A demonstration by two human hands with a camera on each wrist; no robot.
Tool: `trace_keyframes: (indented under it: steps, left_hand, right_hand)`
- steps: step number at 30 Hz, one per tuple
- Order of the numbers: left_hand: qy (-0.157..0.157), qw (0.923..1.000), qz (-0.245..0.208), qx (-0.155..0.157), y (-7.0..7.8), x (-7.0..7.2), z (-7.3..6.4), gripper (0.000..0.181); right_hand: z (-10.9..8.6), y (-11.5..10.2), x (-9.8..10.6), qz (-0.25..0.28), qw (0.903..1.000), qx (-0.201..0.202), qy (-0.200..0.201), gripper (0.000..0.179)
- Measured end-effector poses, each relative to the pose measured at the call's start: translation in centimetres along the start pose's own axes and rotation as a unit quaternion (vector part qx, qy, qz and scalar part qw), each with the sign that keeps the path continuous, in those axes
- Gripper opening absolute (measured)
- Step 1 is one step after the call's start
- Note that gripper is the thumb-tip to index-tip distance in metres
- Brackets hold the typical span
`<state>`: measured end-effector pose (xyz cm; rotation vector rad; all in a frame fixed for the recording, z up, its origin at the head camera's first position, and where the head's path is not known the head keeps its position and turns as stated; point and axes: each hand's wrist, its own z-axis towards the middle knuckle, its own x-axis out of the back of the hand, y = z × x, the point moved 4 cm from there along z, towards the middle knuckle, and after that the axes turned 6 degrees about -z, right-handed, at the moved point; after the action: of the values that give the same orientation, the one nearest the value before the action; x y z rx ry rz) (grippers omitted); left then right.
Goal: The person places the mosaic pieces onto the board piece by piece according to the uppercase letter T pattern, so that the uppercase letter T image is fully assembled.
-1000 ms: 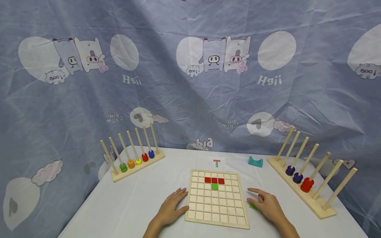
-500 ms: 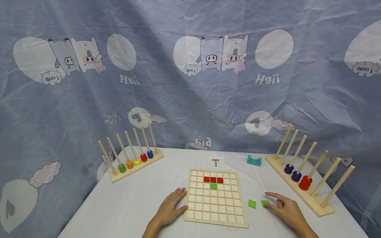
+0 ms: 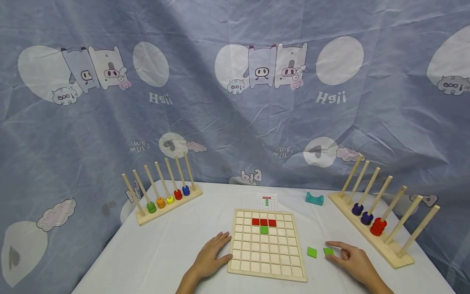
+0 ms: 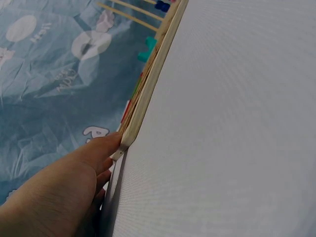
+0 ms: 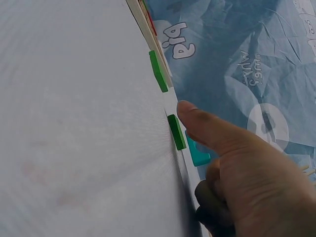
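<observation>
My left hand (image 3: pixel 213 255) rests on the table with fingers extended, its thumb and fingertips at the left edge of a wooden grid board (image 3: pixel 267 274). In the left wrist view the thumb (image 4: pixel 106 145) touches the board's corner. The board carries a row of three red tiles (image 3: pixel 263 222) with one green tile (image 3: pixel 264 230) under the middle one. Right of the board lie a loose green tile (image 3: pixel 311 252) and a second green tile (image 3: pixel 328 251). My right hand (image 3: pixel 354 261) is at this second tile, thumb and index finger spread apart around it, other fingers bent.
A card with a printed grid pattern (image 3: pixel 267 201) lies behind the board. A teal curved block (image 3: pixel 314 199) stands at the back right. Wooden peg racks with coloured rings stand left (image 3: pixel 169 206) and right (image 3: pixel 374 232). A patterned blue curtain (image 3: pixel 235 122) hangs behind.
My right hand has moved right from the nearer loose green tile to the second one, uncovering both. The second tile shows more now. My left hand stays at the board.
</observation>
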<state>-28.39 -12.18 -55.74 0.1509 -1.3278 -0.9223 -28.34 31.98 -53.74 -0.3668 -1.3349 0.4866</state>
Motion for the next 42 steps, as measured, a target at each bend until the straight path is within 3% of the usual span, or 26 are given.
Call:
trace_keyframes:
  steps: [8, 18, 33, 42]
  left_hand:
    - [0.000, 1.0000, 0.000, -0.001, 0.01, 0.00, 0.03, 0.062]
    - [-0.003, 1.0000, -0.005, 0.001, 0.14, 0.01, -0.04, 0.062]
    - [0.011, 0.9998, 0.006, -0.013, 0.19, 0.08, -0.12, 0.060]
    - [0.004, 1.0000, 0.003, -0.005, 0.09, 0.05, -0.04, 0.061]
  right_hand:
    - [0.03, 0.13, -0.14, -0.011, 0.9999, 0.004, -0.006, 0.042]
    - [-0.19, -0.09, -0.17, -0.011, 0.9991, -0.005, -0.041, 0.047]
    - [-0.28, 0.01, -0.09, -0.017, 0.9993, -0.010, -0.032, 0.044]
    - [-0.20, 0.08, -0.08, -0.018, 0.9994, -0.006, -0.029, 0.038]
